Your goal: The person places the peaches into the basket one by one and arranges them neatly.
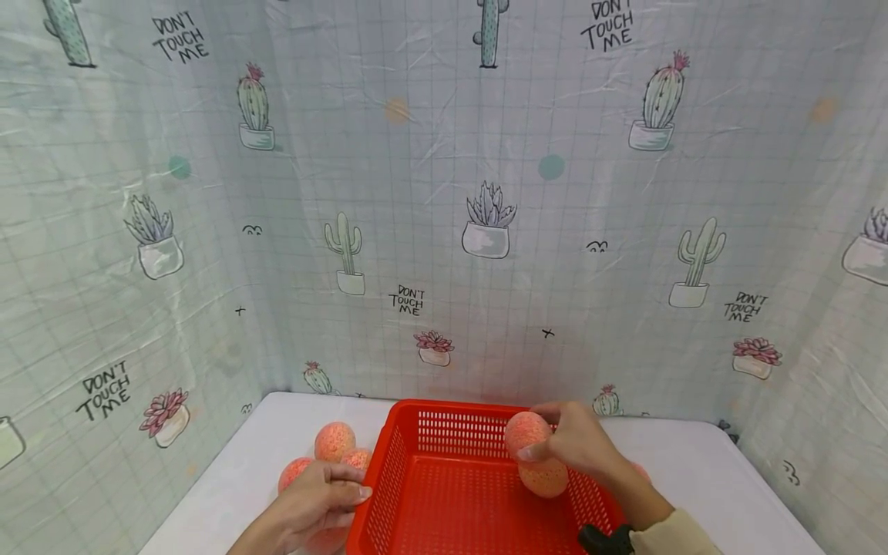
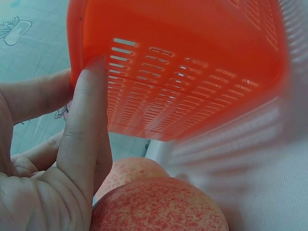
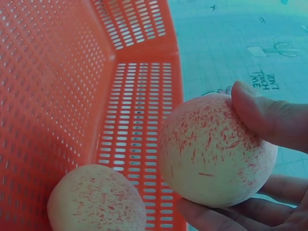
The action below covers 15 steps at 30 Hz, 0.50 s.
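A red plastic basket with slotted walls stands on the table. At its left rim my left hand pinches the edge; in the left wrist view the fingers lie along the outer wall. My right hand holds a round pink-and-yellow speckled peach by its sides, over the basket's right part. The right wrist view shows the held peach beside the rim, thumb on top and fingers beneath. Another peach lies inside the basket by the right wall, just below the held one.
Several more peaches sit on the white table left of the basket, close around my left hand. One peach partly shows beyond the basket's right side, behind my forearm. A cactus-print curtain encloses the table's back and sides.
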Motion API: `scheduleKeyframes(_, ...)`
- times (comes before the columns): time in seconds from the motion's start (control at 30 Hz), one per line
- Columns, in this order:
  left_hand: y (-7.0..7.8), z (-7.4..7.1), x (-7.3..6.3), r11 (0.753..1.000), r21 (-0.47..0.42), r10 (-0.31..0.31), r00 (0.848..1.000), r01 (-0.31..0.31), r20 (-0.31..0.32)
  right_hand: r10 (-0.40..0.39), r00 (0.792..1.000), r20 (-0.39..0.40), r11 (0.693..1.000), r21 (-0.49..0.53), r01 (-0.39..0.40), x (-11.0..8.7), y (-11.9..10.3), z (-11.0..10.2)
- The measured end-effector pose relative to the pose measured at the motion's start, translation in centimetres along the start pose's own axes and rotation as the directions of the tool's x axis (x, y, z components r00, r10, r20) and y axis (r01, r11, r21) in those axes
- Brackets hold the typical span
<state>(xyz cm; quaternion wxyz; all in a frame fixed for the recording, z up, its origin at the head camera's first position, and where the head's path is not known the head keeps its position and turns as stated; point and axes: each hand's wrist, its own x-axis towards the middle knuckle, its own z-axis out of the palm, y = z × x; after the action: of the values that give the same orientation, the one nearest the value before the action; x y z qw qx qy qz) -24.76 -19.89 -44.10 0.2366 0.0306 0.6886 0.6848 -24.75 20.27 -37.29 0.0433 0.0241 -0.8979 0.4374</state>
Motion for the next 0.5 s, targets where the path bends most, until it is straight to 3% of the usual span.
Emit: scheduleKeyframes(0.5,-0.2,-0.2,0.1,1.000,-0.003,0.008,1.000,-0.008,0.012,-0.014,0.999,0.041,0.999,0.046,0.012,0.9,0.8,1.2)
